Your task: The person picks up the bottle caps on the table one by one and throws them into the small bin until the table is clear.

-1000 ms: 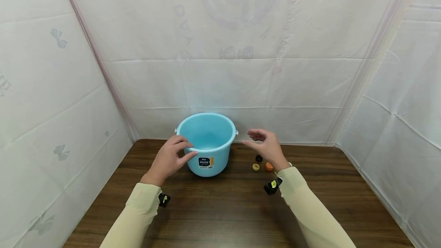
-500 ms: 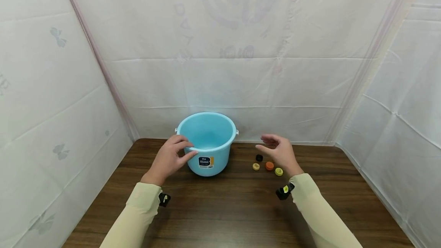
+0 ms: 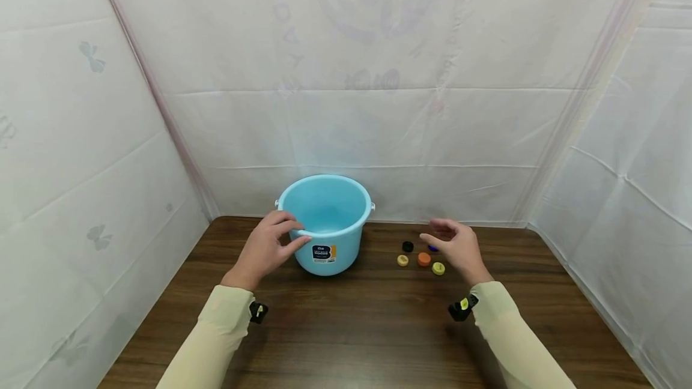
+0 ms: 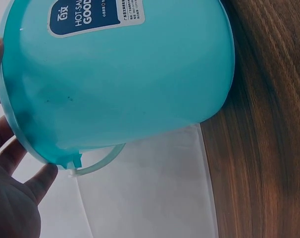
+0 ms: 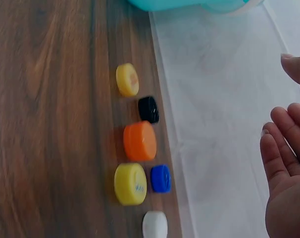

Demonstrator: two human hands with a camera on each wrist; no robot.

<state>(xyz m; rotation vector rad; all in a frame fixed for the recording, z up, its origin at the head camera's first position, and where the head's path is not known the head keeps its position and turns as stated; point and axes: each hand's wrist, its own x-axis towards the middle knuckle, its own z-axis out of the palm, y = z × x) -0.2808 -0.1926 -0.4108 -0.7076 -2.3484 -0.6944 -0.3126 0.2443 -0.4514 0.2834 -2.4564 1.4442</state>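
A light blue bucket [image 3: 346, 245] with a printed label stands upright toward the back of the table. My left hand [image 3: 263, 251] holds its near left rim, thumb and fingers at the edge; in the left wrist view several fingers [image 4: 41, 181] show along the rim. My right hand [image 3: 456, 248] hovers with nothing in it, fingers loosely bent. Near it lie bottle caps: pale yellow [image 3: 402, 260], black [image 3: 408, 246], orange [image 3: 424, 259] and brighter yellow [image 3: 438, 268]. A blue cap [image 5: 161, 178] is partly hidden by the hand in the head view. A white cap [image 5: 155, 225] shows only in the right wrist view.
A dark wood-grain table [image 3: 346, 329] bears everything. Whitish sheeting [image 3: 346, 125] rises behind it and along both sides. The bucket's pale handle [image 4: 103, 161] hangs at its far side in the left wrist view.
My right hand has moved rightward and slightly nearer, away from the bucket. The brighter yellow cap, then part of the blue one, came into sight in the head view. My left hand stayed put.
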